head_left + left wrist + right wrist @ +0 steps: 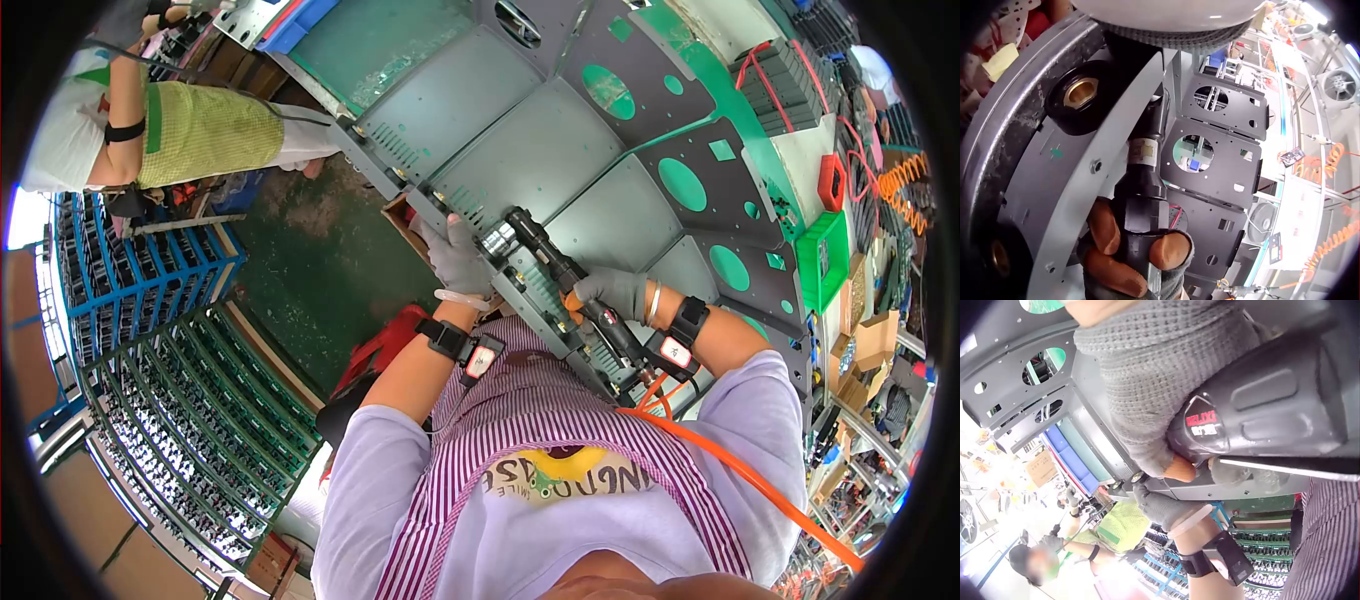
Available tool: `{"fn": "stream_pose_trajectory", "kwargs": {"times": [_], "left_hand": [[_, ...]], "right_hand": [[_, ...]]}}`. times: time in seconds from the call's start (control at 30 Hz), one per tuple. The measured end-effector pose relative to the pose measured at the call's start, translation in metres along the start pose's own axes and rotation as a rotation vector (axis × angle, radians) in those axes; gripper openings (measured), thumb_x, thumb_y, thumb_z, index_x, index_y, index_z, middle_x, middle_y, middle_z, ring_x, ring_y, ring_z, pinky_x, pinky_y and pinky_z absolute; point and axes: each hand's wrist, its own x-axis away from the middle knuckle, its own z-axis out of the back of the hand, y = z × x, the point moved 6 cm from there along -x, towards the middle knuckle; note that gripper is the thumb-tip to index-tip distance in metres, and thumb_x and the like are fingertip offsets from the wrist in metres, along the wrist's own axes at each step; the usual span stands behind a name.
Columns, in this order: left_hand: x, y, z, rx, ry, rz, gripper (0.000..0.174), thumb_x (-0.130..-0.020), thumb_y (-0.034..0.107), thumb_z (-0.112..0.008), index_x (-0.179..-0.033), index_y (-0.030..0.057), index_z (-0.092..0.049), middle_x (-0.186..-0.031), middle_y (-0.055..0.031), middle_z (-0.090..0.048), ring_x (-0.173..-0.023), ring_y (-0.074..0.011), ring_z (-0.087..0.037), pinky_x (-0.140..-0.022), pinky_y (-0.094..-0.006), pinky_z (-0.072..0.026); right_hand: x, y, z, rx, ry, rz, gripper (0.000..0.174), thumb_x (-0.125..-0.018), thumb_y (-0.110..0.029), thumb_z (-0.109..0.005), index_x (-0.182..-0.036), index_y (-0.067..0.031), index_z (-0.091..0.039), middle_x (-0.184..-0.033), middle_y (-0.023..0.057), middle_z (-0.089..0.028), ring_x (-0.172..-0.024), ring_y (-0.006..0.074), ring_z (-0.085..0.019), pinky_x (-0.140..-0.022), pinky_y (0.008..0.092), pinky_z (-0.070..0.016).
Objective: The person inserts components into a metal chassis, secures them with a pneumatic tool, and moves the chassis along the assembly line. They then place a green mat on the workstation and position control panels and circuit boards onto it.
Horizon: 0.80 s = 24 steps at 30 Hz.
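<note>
My right hand [612, 292], in a grey glove with bare fingertips, grips a black air ratchet wrench [1285, 403] round its body. In the left wrist view its fingers curl about the wrench's neck [1141, 194]. The silver socket [498, 238] at the wrench's head points at the side rail [535, 300] of a grey sheet-metal frame [520, 140]. My gloved left hand [460, 265] is at that rail beside the socket, its fingertips hidden; I cannot tell whether they hold something. Black rollers with brass centres [1082, 94] sit along the rail.
An orange air hose [750, 460] runs from the wrench past my right arm. Perforated dark panels [685, 180] stand along the frame's far side. Another person [200, 135] works at left, above blue racks [140, 270] of parts. A green bin [825, 262] stands right.
</note>
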Motion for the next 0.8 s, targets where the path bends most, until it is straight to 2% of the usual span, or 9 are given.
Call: {"fn": "stream_pose_trajectory", "kwargs": {"times": [0.17,0.23,0.33,0.47,0.53,0.57,0.67,0.7,0.8], "left_hand": [[0.004,0.004,0.000,0.055,-0.037,-0.017,0.051,-0.083,0.035,-0.048,-0.122,0.0041,-0.041,-0.096,-0.0161,-0.057,-0.083,-0.0280,-0.055,-0.076,-0.0380,-0.0431],[0.003,0.003,0.000,0.004,-0.029,-0.024,0.051,-0.083,0.036,-0.047,-0.122,0.0040,-0.041,-0.096,-0.0165,-0.057,-0.083,-0.0282,-0.055,-0.075,-0.0380,-0.0431],[0.001,0.000,0.002,-0.060,-0.038,-0.055,0.050,-0.083,0.035,-0.047,-0.122,0.0034,-0.041,-0.095,-0.0174,-0.057,-0.083,-0.0286,-0.056,-0.075,-0.0385,-0.0431],[-0.007,-0.003,0.007,-0.150,-0.081,-0.044,0.049,-0.083,0.033,-0.047,-0.120,0.0019,-0.042,-0.093,-0.0183,-0.059,-0.083,-0.0287,-0.057,-0.074,-0.0385,-0.0433],[-0.008,-0.004,0.010,-0.144,-0.099,-0.107,0.051,-0.080,0.031,-0.051,-0.120,0.0014,-0.042,-0.092,-0.0173,-0.059,-0.081,-0.0279,-0.058,-0.073,-0.0377,-0.0441],[-0.010,-0.005,0.010,-0.144,-0.113,-0.139,0.052,-0.078,0.030,-0.053,-0.120,0.0011,-0.042,-0.091,-0.0168,-0.060,-0.080,-0.0275,-0.058,-0.072,-0.0373,-0.0445],[-0.018,-0.018,0.005,-0.271,-0.087,-0.160,0.056,-0.071,0.026,-0.059,-0.119,0.0024,-0.043,-0.091,-0.0156,-0.061,-0.080,-0.0271,-0.060,-0.073,-0.0370,-0.0458],[-0.018,-0.017,0.005,-0.300,-0.064,-0.122,0.063,-0.066,0.023,-0.062,-0.121,0.0043,-0.040,-0.091,-0.0159,-0.061,-0.080,-0.0284,-0.061,-0.074,-0.0380,-0.0469],[-0.017,-0.016,0.006,-0.405,-0.042,-0.039,0.066,-0.065,0.021,-0.061,-0.124,0.0063,-0.036,-0.090,-0.0175,-0.062,-0.081,-0.0308,-0.061,-0.074,-0.0391,-0.0476]], "right_hand": [[0.007,-0.006,-0.007,-0.035,-0.007,-0.015,0.023,-0.070,-0.023,-0.054,-0.074,-0.0001,-0.056,-0.063,0.0087,-0.057,-0.050,0.0178,-0.056,-0.048,0.0305,-0.0484],[0.008,-0.007,-0.008,-0.030,-0.028,-0.003,0.023,-0.070,-0.023,-0.054,-0.074,-0.0002,-0.056,-0.063,0.0085,-0.057,-0.050,0.0176,-0.056,-0.049,0.0302,-0.0485],[-0.003,0.002,0.001,0.071,0.040,0.059,0.023,-0.071,-0.023,-0.054,-0.075,-0.0006,-0.056,-0.063,0.0087,-0.056,-0.048,0.0177,-0.055,-0.049,0.0297,-0.0486],[0.012,-0.022,-0.002,0.018,0.049,0.003,0.026,-0.073,-0.026,-0.054,-0.080,-0.0010,-0.055,-0.066,0.0094,-0.056,-0.049,0.0179,-0.055,-0.048,0.0307,-0.0491],[0.006,-0.035,0.003,-0.028,0.016,0.017,0.028,-0.074,-0.027,-0.054,-0.082,-0.0008,-0.055,-0.067,0.0095,-0.056,-0.051,0.0181,-0.056,-0.046,0.0313,-0.0492],[0.006,-0.053,-0.006,-0.023,0.055,0.084,0.029,-0.076,-0.028,-0.053,-0.084,-0.0003,-0.054,-0.067,0.0091,-0.056,-0.052,0.0175,-0.056,-0.045,0.0311,-0.0493],[-0.022,-0.080,-0.013,-0.047,0.070,0.074,0.027,-0.077,-0.027,-0.053,-0.083,-0.0002,-0.054,-0.065,0.0085,-0.055,-0.051,0.0166,-0.056,-0.046,0.0307,-0.0499],[-0.027,-0.087,-0.017,0.068,0.108,0.068,0.025,-0.076,-0.024,-0.054,-0.082,-0.0005,-0.054,-0.065,0.0082,-0.055,-0.051,0.0162,-0.056,-0.048,0.0316,-0.0510],[-0.037,-0.089,-0.025,0.067,-0.003,0.073,0.021,-0.075,-0.022,-0.055,-0.079,-0.0013,-0.053,-0.065,0.0076,-0.055,-0.051,0.0157,-0.055,-0.050,0.0325,-0.0513]]}}
